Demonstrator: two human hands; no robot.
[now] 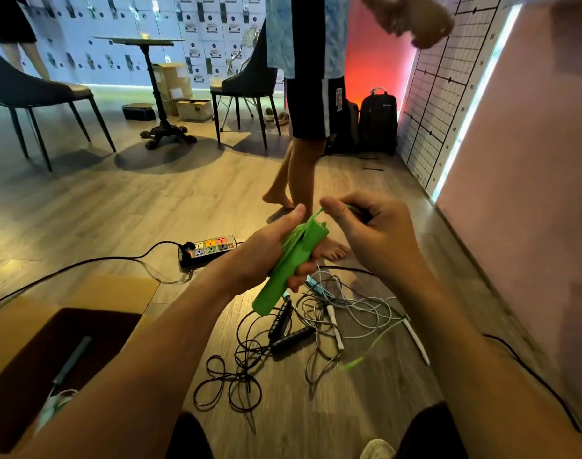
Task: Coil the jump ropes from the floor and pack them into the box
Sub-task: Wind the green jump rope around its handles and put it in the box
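My left hand (pixel 269 250) grips the green jump rope handles (pixel 288 270), held together and tilted, with green cord bunched against them. My right hand (pixel 379 233) pinches the green cord (pixel 319 212) just above the handles' top end. A loose stretch of the green cord (pixel 375 346) trails down to the floor. Below my hands, a black jump rope (pixel 283 329) and a white jump rope (pixel 336 313) lie tangled on the wooden floor. The open cardboard box (pixel 117 293) sits at lower left, and a grey-handled rope (pixel 72 359) lies inside it.
A power strip (pixel 210 248) with a black cable lies on the floor beyond my hands. A person stands barefoot (pixel 303 180) just past the ropes. Chairs (pixel 34 94), a round table (pixel 150 44), boxes and backpacks (pixel 377 120) stand farther back. A pink wall (pixel 531 193) runs along the right.
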